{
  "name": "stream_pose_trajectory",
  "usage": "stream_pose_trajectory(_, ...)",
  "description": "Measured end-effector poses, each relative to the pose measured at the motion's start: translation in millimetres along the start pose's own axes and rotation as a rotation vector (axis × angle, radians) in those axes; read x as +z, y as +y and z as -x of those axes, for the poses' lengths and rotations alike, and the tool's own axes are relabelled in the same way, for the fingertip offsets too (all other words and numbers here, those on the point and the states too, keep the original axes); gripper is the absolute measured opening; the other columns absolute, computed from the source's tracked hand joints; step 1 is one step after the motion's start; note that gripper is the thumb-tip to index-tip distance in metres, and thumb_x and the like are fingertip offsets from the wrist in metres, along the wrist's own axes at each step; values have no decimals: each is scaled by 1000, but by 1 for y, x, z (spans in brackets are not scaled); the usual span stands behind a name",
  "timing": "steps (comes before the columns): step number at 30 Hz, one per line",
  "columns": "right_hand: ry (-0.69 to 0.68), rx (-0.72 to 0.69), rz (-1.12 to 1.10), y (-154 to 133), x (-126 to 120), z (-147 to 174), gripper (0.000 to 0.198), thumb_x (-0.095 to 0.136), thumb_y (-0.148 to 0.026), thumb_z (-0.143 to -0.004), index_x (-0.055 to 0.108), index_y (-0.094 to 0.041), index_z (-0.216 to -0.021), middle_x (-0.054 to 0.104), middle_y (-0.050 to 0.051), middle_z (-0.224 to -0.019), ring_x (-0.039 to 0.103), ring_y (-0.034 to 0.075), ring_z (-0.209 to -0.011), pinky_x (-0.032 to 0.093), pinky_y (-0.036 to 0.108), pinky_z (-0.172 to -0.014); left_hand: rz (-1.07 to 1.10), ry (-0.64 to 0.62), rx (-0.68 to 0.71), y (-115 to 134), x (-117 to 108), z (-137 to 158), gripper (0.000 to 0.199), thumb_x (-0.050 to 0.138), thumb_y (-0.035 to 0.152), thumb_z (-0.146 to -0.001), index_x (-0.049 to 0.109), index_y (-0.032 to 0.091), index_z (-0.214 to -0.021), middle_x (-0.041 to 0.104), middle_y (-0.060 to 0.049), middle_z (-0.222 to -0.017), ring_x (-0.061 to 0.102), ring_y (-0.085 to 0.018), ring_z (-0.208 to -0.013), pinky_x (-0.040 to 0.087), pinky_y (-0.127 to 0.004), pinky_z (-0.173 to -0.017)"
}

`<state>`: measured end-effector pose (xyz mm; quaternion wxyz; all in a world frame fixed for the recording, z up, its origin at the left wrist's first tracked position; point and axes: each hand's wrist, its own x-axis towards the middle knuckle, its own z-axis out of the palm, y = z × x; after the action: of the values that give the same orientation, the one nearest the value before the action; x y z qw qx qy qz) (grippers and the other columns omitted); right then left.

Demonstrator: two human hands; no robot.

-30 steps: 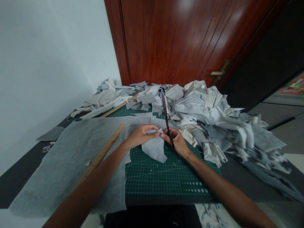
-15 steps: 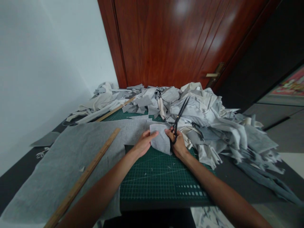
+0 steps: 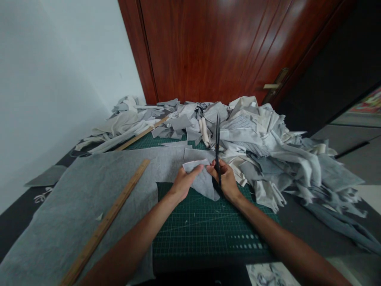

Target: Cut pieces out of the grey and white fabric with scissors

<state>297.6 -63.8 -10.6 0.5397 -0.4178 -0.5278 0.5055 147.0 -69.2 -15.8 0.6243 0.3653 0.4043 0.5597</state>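
A small grey piece of fabric [image 3: 205, 184] is held up between my two hands, over the cutting mat. My left hand [image 3: 185, 182] pinches its upper left part, thumb on top. Black scissors [image 3: 218, 147] sit in my right hand [image 3: 225, 178], blades pointing away from me and nearly upright. The thumb and fingertips of that hand also reach the fabric's right edge. Left of my hands, a large grey cloth [image 3: 89, 198] lies spread out, with a wooden ruler [image 3: 110, 218] slanting across it.
The green cutting mat [image 3: 205, 234] lies under my hands on a dark table. Heaped fabric scraps [image 3: 258, 131] run along the back and right. Another wooden strip [image 3: 143, 133] lies at the back left. A brown door [image 3: 202, 51] stands behind, a white wall [image 3: 59, 71] at left.
The scissors have swung from leaning right to nearly upright. The fabric piece has folded over at its top as my left hand turned inward. The view has shifted slightly.
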Motion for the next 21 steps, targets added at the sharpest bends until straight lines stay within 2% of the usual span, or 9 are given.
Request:
stream_pose_trajectory(3,-42,30,83,-1,-16,-5,46,81,-57,-71,50,-24,-79,44,-6,-65,37,11,-56,33,26,-52,-58,138,45,-1,-8,-7,35,89,43,-69,80,13,-85,80,-9,-86,73,-21,-77,55,-29,-72)
stream_pose_trajectory(5,-45,-71,233,-2,-35,-10,44,81,-54,-72,50,-24,-79,47,-4,-70,43,13,-62,37,27,-58,-101,180,96,2,-15,-11,32,88,42,-71,80,13,-84,79,-8,-84,71,-20,-77,54,-27,-72)
stream_pose_trajectory(8,-97,-217,547,-4,-66,-17,38,77,-49,-77,48,-25,-82,48,-3,-73,46,16,-67,39,29,-63,-199,185,192,9,-26,-15,28,85,41,-74,81,16,-86,79,-4,-84,70,-19,-78,53,-26,-72)
stream_pose_trajectory(11,-161,-324,778,-4,-86,-20,36,76,-44,-79,48,-25,-90,53,-2,-77,48,17,-68,40,31,-65,-289,125,273,17,-33,-14,24,82,42,-78,82,21,-89,79,-1,-85,70,-18,-81,54,-26,-75)
stream_pose_trajectory(15,-285,-322,901,-7,-90,-18,37,76,-46,-79,51,-24,-95,57,0,-81,53,19,-69,40,31,-65,-412,37,389,28,-33,-10,19,78,41,-82,81,23,-88,79,-1,-88,71,-20,-85,56,-28,-77)
stream_pose_trajectory(21,-350,-313,932,-8,-87,-18,38,79,-45,-75,52,-23,-92,54,-1,-79,50,17,-67,37,29,-61,-464,63,502,37,-31,-10,10,76,32,-82,82,24,-84,79,0,-83,71,-20,-83,55,-27,-75)
